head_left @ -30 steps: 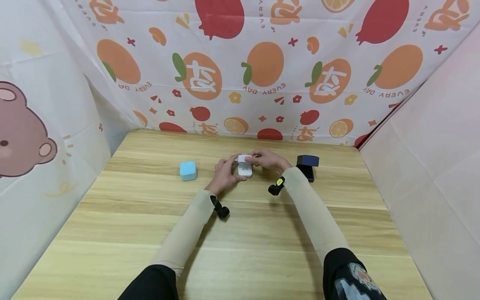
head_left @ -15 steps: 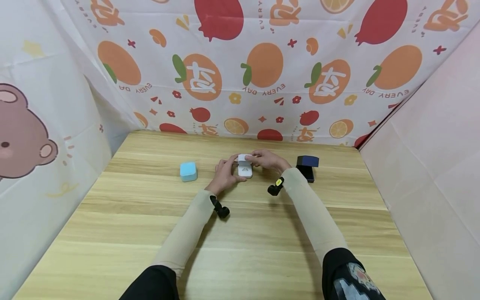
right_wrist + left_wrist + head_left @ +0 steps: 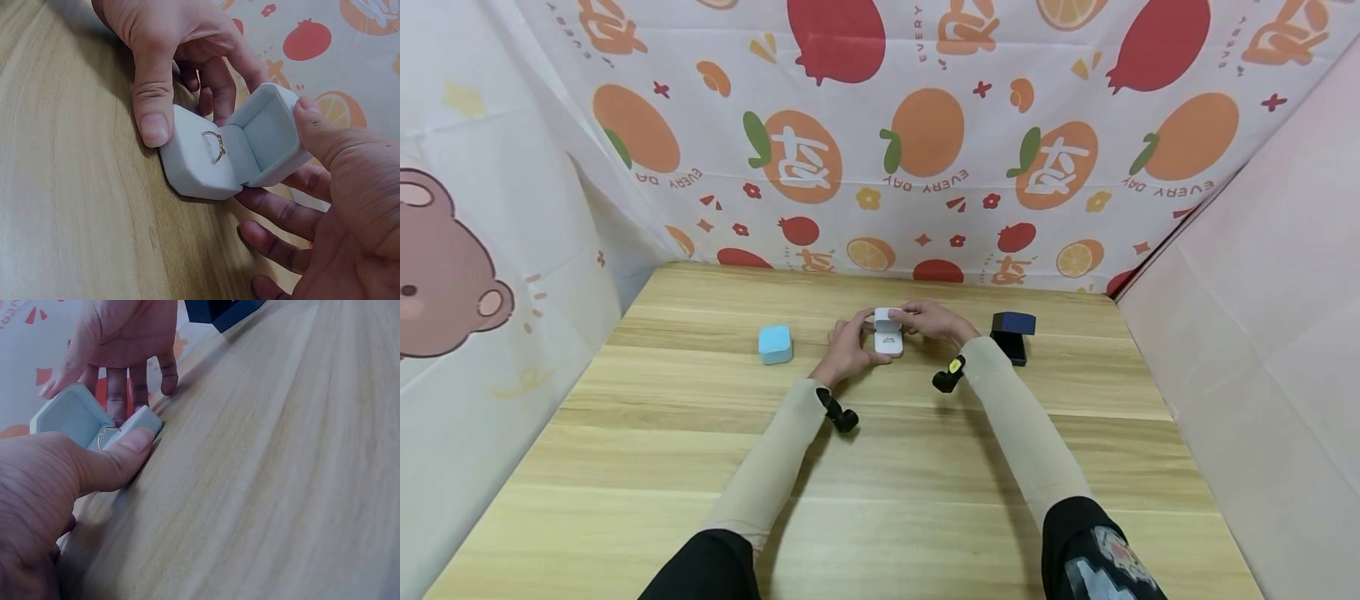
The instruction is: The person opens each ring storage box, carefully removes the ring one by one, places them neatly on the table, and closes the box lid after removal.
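The white ring box (image 3: 197,169) lay between both sets of fingers, its lid (image 3: 259,134) raised. We saw a matte, softly textured shell with rounded corners, a dark rim underneath, and a smooth cushion in which a thin gold-coloured ring (image 3: 222,149) stood on edge, partly sunk. The left hand (image 3: 847,350) pinched the base, its thumb pressed flat on the front edge; its forefinger reached up beside the lid, and we could not tell whether it touched. The right hand (image 3: 931,319) held the lid between thumb and forefinger, with its remaining fingers spread loosely below.

Compared with a second earlier, we found both hands in almost the same places around the box, and the ring showed more distinctly from the head view. The blue box and the dark box had not moved on the table.

Both forearms slanted inward from the near edge of the wooden table (image 3: 880,517), in beige sleeves (image 3: 771,467) with black outer cuffs, and each wrist carried a small black camera (image 3: 948,381). The white box appeared to rest on the pale, streaked grain near the middle of the far edge. We saw a rounded light-blue box (image 3: 775,345) toward the far left corner, and toward the far right corner an angular dark box (image 3: 1017,322) with its navy lid raised, partly behind the right sleeve. Beyond the far edge hung white fabric (image 3: 970,225) printed with fruit.
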A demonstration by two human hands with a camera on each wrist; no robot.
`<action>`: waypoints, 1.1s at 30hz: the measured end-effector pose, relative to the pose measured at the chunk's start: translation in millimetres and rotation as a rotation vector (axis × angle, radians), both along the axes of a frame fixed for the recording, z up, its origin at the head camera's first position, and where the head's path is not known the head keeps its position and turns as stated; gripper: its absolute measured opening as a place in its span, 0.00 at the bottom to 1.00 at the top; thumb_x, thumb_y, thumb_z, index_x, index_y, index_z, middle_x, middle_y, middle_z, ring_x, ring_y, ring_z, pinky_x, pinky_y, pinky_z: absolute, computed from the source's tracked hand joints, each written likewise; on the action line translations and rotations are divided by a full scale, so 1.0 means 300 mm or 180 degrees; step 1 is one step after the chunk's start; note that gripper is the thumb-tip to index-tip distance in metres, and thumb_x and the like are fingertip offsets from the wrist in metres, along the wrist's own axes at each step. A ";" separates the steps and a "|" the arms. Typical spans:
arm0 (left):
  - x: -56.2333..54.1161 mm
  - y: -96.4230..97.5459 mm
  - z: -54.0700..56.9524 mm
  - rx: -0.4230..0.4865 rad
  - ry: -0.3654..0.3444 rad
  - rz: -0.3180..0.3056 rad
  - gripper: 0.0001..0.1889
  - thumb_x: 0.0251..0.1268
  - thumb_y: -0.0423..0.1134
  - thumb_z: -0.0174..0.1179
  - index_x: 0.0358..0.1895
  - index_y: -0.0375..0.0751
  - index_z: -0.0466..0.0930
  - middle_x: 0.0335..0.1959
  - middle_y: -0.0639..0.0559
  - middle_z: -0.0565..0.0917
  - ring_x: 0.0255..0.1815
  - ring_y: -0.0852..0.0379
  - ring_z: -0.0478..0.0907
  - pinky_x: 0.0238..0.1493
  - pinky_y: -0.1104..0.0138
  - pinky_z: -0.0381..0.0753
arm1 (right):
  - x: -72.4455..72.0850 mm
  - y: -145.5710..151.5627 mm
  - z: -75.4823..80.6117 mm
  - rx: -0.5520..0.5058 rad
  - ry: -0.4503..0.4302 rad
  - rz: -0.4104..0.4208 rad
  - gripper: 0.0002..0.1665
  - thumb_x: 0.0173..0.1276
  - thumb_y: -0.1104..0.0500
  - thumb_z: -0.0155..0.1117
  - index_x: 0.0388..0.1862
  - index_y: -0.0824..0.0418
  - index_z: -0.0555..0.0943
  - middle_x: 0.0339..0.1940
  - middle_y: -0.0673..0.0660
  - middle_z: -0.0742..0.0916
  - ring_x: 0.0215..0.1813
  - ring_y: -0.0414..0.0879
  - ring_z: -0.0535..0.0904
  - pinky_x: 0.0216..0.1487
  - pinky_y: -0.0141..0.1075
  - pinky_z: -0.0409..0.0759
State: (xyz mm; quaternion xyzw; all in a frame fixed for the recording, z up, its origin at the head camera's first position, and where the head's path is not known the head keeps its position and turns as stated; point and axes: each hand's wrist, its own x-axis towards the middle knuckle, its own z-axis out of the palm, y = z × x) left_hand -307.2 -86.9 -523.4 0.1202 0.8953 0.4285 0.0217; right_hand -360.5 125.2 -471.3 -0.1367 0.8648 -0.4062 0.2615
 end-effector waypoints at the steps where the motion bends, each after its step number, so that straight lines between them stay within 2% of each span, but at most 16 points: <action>1: -0.001 -0.001 -0.003 0.0019 0.0008 0.0004 0.50 0.48 0.43 0.81 0.77 0.50 0.62 0.63 0.45 0.83 0.61 0.44 0.66 0.63 0.52 0.54 | 0.001 -0.001 0.001 -0.0013 0.0000 0.0001 0.33 0.75 0.33 0.54 0.66 0.53 0.79 0.59 0.56 0.85 0.60 0.51 0.80 0.66 0.45 0.75; 4: -0.003 -0.004 -0.010 0.0071 0.0014 0.0020 0.50 0.48 0.43 0.81 0.76 0.51 0.63 0.62 0.45 0.84 0.60 0.45 0.66 0.64 0.51 0.53 | 0.004 -0.005 0.001 -0.0052 0.0011 0.0010 0.33 0.76 0.34 0.53 0.66 0.54 0.79 0.59 0.57 0.84 0.60 0.51 0.80 0.65 0.44 0.75; 10: 0.000 -0.008 -0.010 0.0085 -0.0005 0.0024 0.51 0.48 0.44 0.81 0.77 0.50 0.62 0.62 0.46 0.84 0.60 0.45 0.66 0.63 0.51 0.54 | 0.007 -0.003 -0.003 -0.0062 0.0098 0.0049 0.31 0.77 0.33 0.50 0.60 0.54 0.81 0.53 0.58 0.83 0.53 0.50 0.76 0.56 0.39 0.72; 15: -0.002 -0.010 -0.003 0.0074 -0.0002 0.0047 0.51 0.49 0.43 0.81 0.77 0.50 0.61 0.63 0.45 0.83 0.61 0.45 0.66 0.65 0.51 0.53 | 0.011 -0.012 0.018 -0.0084 0.0129 0.0158 0.31 0.79 0.35 0.48 0.63 0.56 0.79 0.56 0.58 0.82 0.58 0.53 0.76 0.61 0.43 0.74; 22: 0.009 -0.004 0.006 0.0093 0.0016 0.0029 0.50 0.48 0.43 0.81 0.77 0.50 0.63 0.63 0.45 0.84 0.61 0.45 0.67 0.66 0.50 0.54 | 0.017 -0.011 0.018 -0.0038 0.0150 0.0113 0.30 0.80 0.36 0.47 0.59 0.57 0.80 0.53 0.59 0.81 0.52 0.50 0.74 0.53 0.38 0.70; 27: 0.011 -0.002 0.003 0.0111 0.0019 0.0048 0.50 0.48 0.43 0.81 0.76 0.51 0.63 0.63 0.45 0.84 0.60 0.45 0.68 0.66 0.51 0.54 | 0.021 -0.009 0.018 0.0048 0.0249 0.0123 0.32 0.80 0.35 0.46 0.64 0.56 0.79 0.60 0.57 0.83 0.60 0.52 0.77 0.63 0.45 0.74; 33: 0.009 -0.003 -0.001 0.0109 0.0013 0.0051 0.51 0.47 0.43 0.81 0.77 0.50 0.63 0.63 0.45 0.84 0.60 0.46 0.68 0.68 0.49 0.51 | 0.028 0.001 0.035 0.0209 0.0407 0.0106 0.35 0.79 0.34 0.45 0.70 0.56 0.75 0.69 0.60 0.79 0.73 0.57 0.72 0.75 0.55 0.67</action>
